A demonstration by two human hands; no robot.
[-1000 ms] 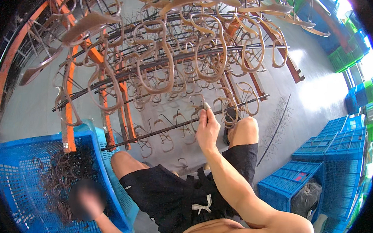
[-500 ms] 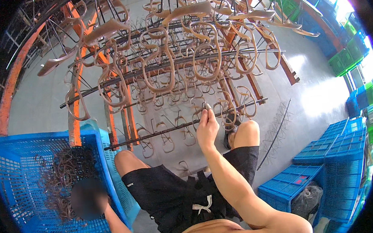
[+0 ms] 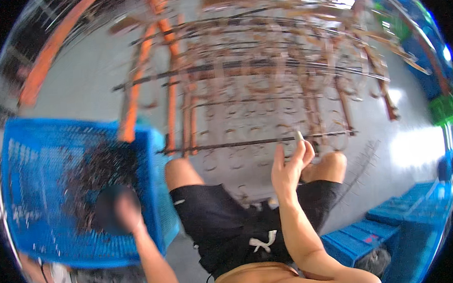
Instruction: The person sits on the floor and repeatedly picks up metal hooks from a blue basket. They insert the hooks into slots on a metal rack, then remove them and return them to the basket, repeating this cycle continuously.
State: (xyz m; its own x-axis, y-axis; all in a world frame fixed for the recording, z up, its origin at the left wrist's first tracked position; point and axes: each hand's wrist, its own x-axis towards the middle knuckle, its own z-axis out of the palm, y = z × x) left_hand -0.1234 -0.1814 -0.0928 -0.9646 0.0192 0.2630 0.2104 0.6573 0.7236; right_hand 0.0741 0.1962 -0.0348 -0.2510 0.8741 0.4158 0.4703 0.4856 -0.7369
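Observation:
My left hand is inside the blue plastic crate at the left, over a heap of thin dark wire-like pieces. A blurred patch covers its fingers, so what they hold is hidden. Just below the lowest black bar of the rack, my right hand is raised with thumb and fingers apart. Nothing shows between them. A pale cover sits on one fingertip. Brown looped pieces hang from the bars in rows, smeared by motion.
Orange uprights hold the rack in front of me. At right, a black rod with thin prongs lies on the grey floor. Blue crates stand at the lower right, beside a dark plastic bag. My bent knees are close under the lowest bar.
The whole view has shifted and blurred. My right hand has opened from a pinch at the lowest bar and drawn slightly below it. My left hand remains over the heap.

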